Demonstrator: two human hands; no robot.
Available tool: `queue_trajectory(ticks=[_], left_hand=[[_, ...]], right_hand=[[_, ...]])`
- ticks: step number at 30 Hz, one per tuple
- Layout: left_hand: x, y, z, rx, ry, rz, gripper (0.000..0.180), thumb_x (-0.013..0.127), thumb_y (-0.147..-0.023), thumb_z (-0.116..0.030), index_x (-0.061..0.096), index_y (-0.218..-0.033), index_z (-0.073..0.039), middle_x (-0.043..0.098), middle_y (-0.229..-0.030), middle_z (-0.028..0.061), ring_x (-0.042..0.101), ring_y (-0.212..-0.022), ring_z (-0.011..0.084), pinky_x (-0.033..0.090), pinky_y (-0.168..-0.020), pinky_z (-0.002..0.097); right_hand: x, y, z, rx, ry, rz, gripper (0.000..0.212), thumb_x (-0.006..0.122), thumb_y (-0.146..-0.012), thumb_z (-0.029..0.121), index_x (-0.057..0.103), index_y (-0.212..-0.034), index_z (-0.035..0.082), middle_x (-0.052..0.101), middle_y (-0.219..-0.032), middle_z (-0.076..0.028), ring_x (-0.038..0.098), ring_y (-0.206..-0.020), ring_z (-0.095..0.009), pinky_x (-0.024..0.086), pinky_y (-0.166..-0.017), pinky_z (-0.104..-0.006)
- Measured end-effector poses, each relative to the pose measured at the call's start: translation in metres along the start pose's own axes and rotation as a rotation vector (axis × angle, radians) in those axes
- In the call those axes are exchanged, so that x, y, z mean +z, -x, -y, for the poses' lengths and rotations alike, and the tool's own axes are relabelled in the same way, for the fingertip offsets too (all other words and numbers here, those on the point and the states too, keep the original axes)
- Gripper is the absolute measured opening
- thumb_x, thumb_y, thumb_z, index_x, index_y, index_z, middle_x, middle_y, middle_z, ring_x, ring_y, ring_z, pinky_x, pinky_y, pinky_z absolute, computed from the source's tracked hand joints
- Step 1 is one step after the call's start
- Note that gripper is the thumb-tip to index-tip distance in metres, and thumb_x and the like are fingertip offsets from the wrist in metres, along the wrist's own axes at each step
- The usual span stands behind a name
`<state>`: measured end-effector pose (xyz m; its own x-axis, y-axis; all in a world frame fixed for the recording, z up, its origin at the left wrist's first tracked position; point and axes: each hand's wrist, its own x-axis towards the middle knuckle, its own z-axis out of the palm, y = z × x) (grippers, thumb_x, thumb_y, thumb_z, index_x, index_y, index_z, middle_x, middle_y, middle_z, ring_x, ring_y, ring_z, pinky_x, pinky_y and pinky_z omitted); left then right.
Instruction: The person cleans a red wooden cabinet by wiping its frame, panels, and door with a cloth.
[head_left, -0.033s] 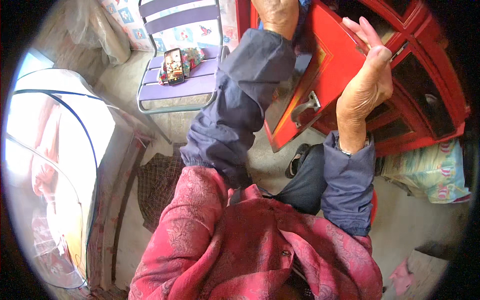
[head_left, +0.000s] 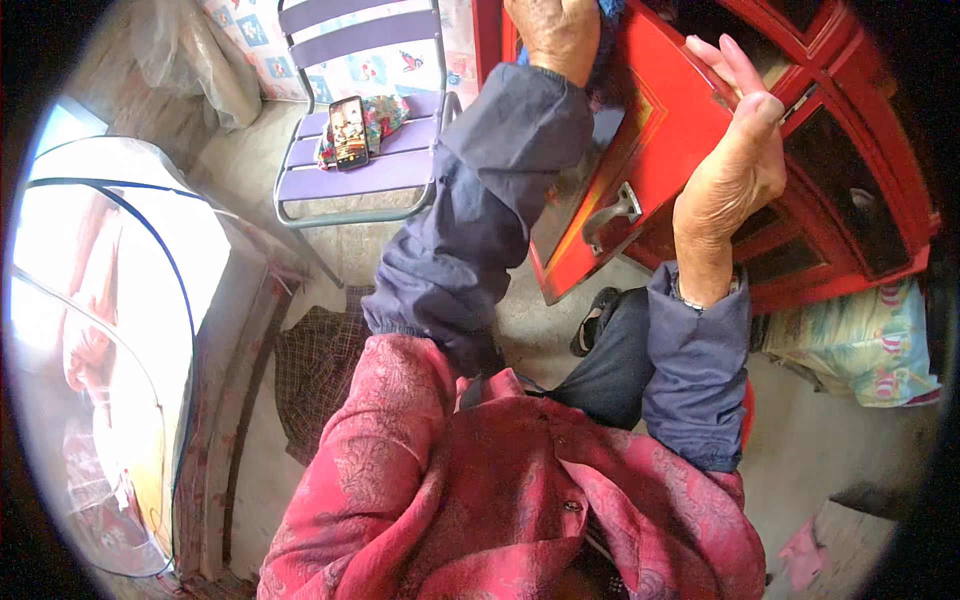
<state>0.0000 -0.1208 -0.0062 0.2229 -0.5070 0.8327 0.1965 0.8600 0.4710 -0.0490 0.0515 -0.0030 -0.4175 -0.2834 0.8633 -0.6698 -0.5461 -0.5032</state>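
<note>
A red cabinet door [head_left: 655, 130] with a yellow border line and a metal handle [head_left: 612, 217] stands swung out from the red cabinet [head_left: 850, 130]. My left hand [head_left: 557, 38] is at the top edge of the view, closed over a bunched blue cloth [head_left: 609, 28] beside the door's glossy panel [head_left: 590, 150]. Its fingertips are partly out of sight. My right hand [head_left: 735, 165] is raised at the door's hinge-side edge, fingers stretched out along it; whether it presses on the door is hard to tell. Dark sleeve covers wrap both forearms.
A purple slatted chair [head_left: 350, 183] at the left bears a phone [head_left: 348, 133] and a floral cloth [head_left: 385, 120]. Near left is a plastic-covered surface [head_left: 150, 290] with cables. A dark checked cloth [head_left: 318, 380] lies below the chair; a patterned package [head_left: 860, 345] sits under the cabinet.
My left hand and its sleeve have shifted very slightly toward me, and a bit more of the blue cloth shows. My right hand and the door stay where they were.
</note>
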Motion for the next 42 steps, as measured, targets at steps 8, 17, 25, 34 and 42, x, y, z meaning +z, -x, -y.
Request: queue_trajectory(ticks=[8, 17, 25, 34, 42], left_hand=[[-0.02, 0.039, -0.04, -0.162, 0.128, -0.005, 0.049, 0.043, -0.079, 0.002, 0.063, -0.124, 0.001, 0.066, -0.114, 0.0189, 0.063, -0.109, 0.0312, 0.047, -0.098, 0.0369], [-0.04, 0.104, -0.035, -0.211, 0.01, 0.065, 0.042, 0.053, -0.075, 0.0, 0.06, -0.117, 0.002, 0.061, -0.114, 0.0245, 0.059, -0.11, 0.0422, 0.046, -0.1, 0.043], [-0.043, 0.107, -0.033, -0.208, 0.056, 0.087, 0.043, 0.053, -0.077, 0.0, 0.059, -0.12, 0.003, 0.06, -0.118, 0.0249, 0.059, -0.113, 0.0418, 0.045, -0.101, 0.0422], [-0.058, 0.14, -0.037, -0.28, -0.002, 0.151, 0.052, 0.052, -0.075, -0.002, 0.055, -0.126, 0.003, 0.058, -0.124, 0.0271, 0.057, -0.117, 0.0438, 0.045, -0.104, 0.0431], [-0.058, 0.144, -0.047, -0.172, -0.15, 0.224, 0.058, 0.062, -0.077, -0.002, 0.054, -0.134, 0.003, 0.051, -0.137, 0.0286, 0.055, -0.126, 0.0437, 0.044, -0.107, 0.0436]], right_hand=[[0.0, 0.0, 0.002, -0.054, 0.056, -0.004, 0.075, 0.028, -0.108, 0.055, 0.061, -0.124, -0.011, 0.071, -0.113, -0.019, 0.067, -0.105, -0.025, 0.049, -0.099, -0.038], [-0.003, -0.002, 0.003, -0.015, 0.072, 0.014, 0.078, 0.026, -0.107, 0.057, 0.06, -0.126, -0.01, 0.071, -0.114, -0.019, 0.066, -0.107, -0.025, 0.049, -0.1, -0.0377], [-0.001, -0.001, 0.004, 0.001, 0.057, 0.029, 0.079, 0.026, -0.107, 0.059, 0.059, -0.127, -0.01, 0.07, -0.117, -0.018, 0.066, -0.108, -0.025, 0.047, -0.102, -0.038], [-0.002, -0.003, 0.001, -0.003, 0.027, 0.018, 0.078, 0.026, -0.107, 0.058, 0.06, -0.126, -0.01, 0.071, -0.116, -0.018, 0.066, -0.107, -0.024, 0.047, -0.102, -0.0377], [-0.003, -0.002, 0.002, 0.014, 0.05, 0.016, 0.077, 0.025, -0.108, 0.055, 0.059, -0.127, -0.011, 0.07, -0.116, -0.019, 0.066, -0.107, -0.025, 0.049, -0.1, -0.0372]])
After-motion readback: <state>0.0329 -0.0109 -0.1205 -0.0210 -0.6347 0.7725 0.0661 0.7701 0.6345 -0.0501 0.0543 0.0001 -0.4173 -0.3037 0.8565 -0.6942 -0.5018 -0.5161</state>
